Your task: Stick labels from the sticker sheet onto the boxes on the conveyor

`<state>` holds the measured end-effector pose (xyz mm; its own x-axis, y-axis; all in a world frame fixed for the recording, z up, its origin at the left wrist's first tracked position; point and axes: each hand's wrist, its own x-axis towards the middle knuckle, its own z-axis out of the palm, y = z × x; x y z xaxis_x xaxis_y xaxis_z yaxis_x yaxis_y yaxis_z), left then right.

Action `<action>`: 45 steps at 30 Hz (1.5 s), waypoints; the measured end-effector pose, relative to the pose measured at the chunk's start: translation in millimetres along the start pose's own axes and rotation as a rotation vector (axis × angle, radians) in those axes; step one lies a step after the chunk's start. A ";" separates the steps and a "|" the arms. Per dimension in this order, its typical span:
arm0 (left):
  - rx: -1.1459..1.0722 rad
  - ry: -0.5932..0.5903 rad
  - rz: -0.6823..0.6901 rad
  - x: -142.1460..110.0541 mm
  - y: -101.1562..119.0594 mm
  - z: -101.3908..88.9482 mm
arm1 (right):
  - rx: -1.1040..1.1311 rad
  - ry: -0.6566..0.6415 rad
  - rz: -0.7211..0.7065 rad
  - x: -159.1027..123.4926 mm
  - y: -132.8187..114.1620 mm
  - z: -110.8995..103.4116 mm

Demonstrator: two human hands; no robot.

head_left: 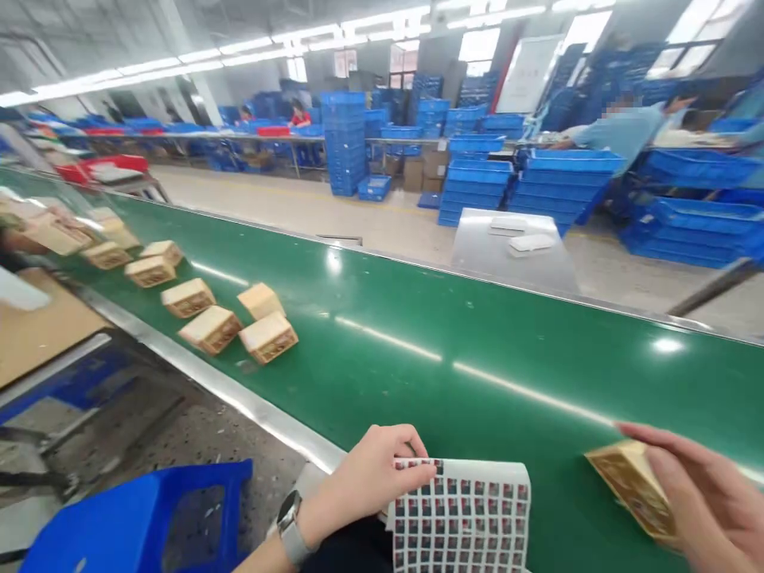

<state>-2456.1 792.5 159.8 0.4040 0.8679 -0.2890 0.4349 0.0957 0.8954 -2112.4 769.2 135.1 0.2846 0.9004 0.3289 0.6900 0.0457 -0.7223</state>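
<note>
My left hand (382, 473) is closed on the upper left corner of a sheet of small stickers (462, 517), thumb on top and fingers curled behind. The stickers are printed dark and red in rows, and the sheet lies at the near edge of the belt. At the right, my right hand (698, 493) grips a small tan and gold box (638, 485) between thumb and fingers, tilted over the green conveyor belt (477, 414). Part of this box is hidden behind the thumb. Several similar boxes (268, 334) sit on the belt to the left.
A metal rail (239, 394) edges the belt. At lower left stands a blue stool (137, 517). Another person's hand (53, 215) is among boxes at far left. Beyond the belt are a metal table (477, 247) and stacked blue crates (346, 143). Someone in light blue (626, 135) works behind.
</note>
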 end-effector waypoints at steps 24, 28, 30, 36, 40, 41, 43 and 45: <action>-0.079 0.138 -0.007 -94.3 -124.5 -184.2 | 0.206 -0.636 -0.218 29.1 -286.5 291.2; -0.007 0.255 0.128 -113.8 -150.6 -201.1 | 0.116 -0.645 -0.255 53.7 -335.2 384.6; 0.055 0.309 0.138 -114.1 -161.1 -211.4 | 0.087 -0.638 -0.272 60.0 -347.8 402.7; 0.021 0.338 0.179 -76.1 -177.6 -240.9 | 0.044 -0.452 -0.214 85.1 -315.1 317.3; -0.007 0.180 0.204 -48.7 -172.9 -233.7 | -0.226 -0.487 0.096 70.8 -238.0 241.7; -0.006 0.143 0.196 -46.6 -169.6 -227.5 | -0.301 -0.561 0.168 62.6 -218.1 232.5; 0.022 0.112 0.176 -48.0 -160.3 -213.1 | -0.422 -0.659 0.249 45.8 -184.7 224.6; 0.056 0.138 0.161 -53.3 -147.0 -199.8 | -0.479 -0.698 0.291 31.8 -164.2 222.9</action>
<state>-2702.3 829.6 111.3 0.3598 0.9285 -0.0916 0.4189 -0.0730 0.9051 -2365.0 886.8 128.6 0.1297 0.9134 -0.3859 0.9021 -0.2702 -0.3363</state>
